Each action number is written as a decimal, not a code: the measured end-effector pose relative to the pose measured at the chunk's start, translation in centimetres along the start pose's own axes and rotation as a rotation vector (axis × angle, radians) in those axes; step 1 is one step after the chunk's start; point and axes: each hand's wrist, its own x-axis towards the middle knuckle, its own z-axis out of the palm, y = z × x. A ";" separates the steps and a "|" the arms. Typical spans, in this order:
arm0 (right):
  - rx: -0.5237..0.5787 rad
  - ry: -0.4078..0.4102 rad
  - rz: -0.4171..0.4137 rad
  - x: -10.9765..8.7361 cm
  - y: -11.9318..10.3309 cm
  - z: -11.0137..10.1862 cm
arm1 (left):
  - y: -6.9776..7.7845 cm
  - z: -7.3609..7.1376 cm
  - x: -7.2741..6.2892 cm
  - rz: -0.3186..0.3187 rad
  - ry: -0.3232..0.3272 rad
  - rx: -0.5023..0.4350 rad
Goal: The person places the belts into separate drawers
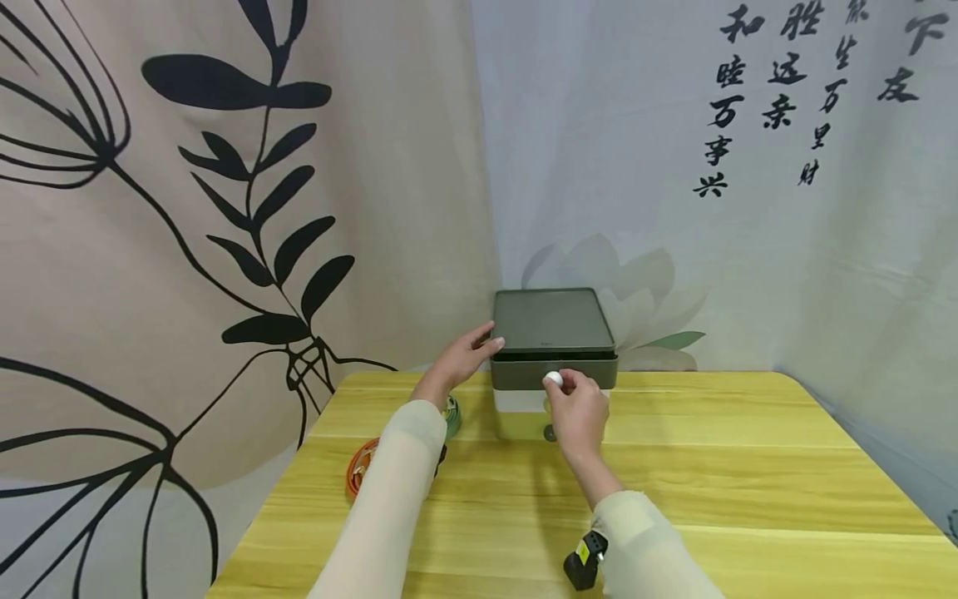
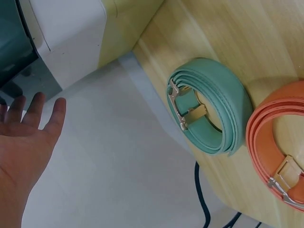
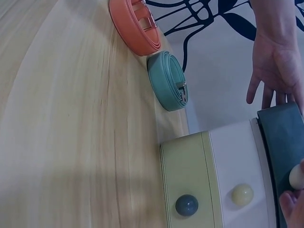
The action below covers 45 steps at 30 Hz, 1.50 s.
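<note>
A small three-tier drawer box with a grey-green lid (image 1: 552, 320) stands at the back of the table. My right hand (image 1: 580, 412) pinches the round white knob (image 1: 554, 378) on its dark top drawer (image 1: 516, 377). A dark gap shows between that drawer's front and the lid. At the box's upper left side is my left hand (image 1: 464, 359), fingers extended and holding nothing. Below the top drawer, in the right wrist view, are a white drawer (image 3: 232, 152) with a cream knob (image 3: 242, 194) and a yellow-green drawer (image 3: 185, 161) with a dark knob (image 3: 186, 205).
Left of the box lies a coiled green belt (image 2: 228, 99) with a metal buckle, and beside it a coiled orange belt (image 2: 259, 137). A printed cloth (image 1: 404, 166) hangs behind the table. Dark wrist gear (image 1: 584, 561) sits at my right sleeve.
</note>
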 end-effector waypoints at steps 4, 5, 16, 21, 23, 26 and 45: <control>-0.004 -0.004 0.005 0.1 -0.1 0.2 | 0.0 0.0 -0.1 0.000 0.002 -0.007; -0.003 -0.004 0.003 0.1 -0.1 0.2 | 0.0 0.0 -0.1 0.003 0.004 -0.008; -0.015 -0.005 -0.006 0.6 0.0 0.7 | 0.1 -0.1 -0.2 0.012 0.004 0.008; -0.018 -0.010 -0.009 0.8 0.0 0.8 | 0.1 -0.1 -0.1 0.012 0.006 0.010; -0.024 -0.010 -0.011 0.9 0.0 0.9 | 0.1 -0.1 -0.2 0.010 0.007 0.013; -0.036 -0.004 -0.025 1.0 0.0 0.9 | 0.1 -0.1 -0.2 0.008 0.006 0.013; -0.078 -0.012 -0.043 1.6 -0.1 1.2 | -0.2 -0.2 0.1 0.029 0.000 0.008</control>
